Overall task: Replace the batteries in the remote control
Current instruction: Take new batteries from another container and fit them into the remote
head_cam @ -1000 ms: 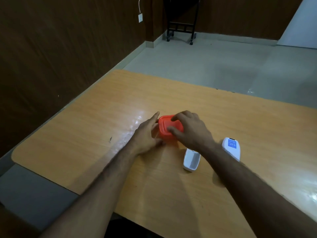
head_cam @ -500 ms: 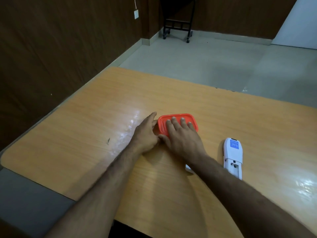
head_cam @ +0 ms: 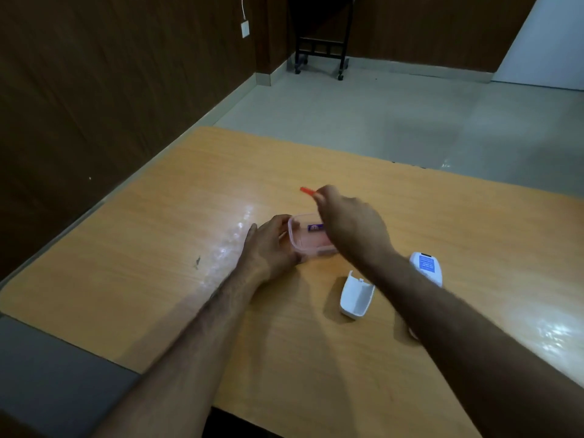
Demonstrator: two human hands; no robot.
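Note:
A small clear plastic box [head_cam: 300, 246] sits on the wooden table [head_cam: 158, 248] with a purple battery [head_cam: 315, 228] lying inside. My left hand [head_cam: 268, 248] grips the box's left end. My right hand [head_cam: 350, 226] hovers above the box and holds the orange lid [head_cam: 307, 191], lifted clear; only its far edge shows. The white remote [head_cam: 426, 268] lies face down to the right, partly hidden by my right forearm. Its white battery cover [head_cam: 356, 295] lies apart, inside up, nearer to me.
The table's left edge runs along a dark wood-panelled wall [head_cam: 94, 90]. A black wheeled stand [head_cam: 322, 49] is on the tiled floor [head_cam: 410, 121] beyond the table. A small dark scratch [head_cam: 197, 262] marks the tabletop at left.
My right hand, which pressed flat on the orange lid, has pulled the lid off and raised it. The box is now uncovered and a battery shows inside. My left hand stayed on the box.

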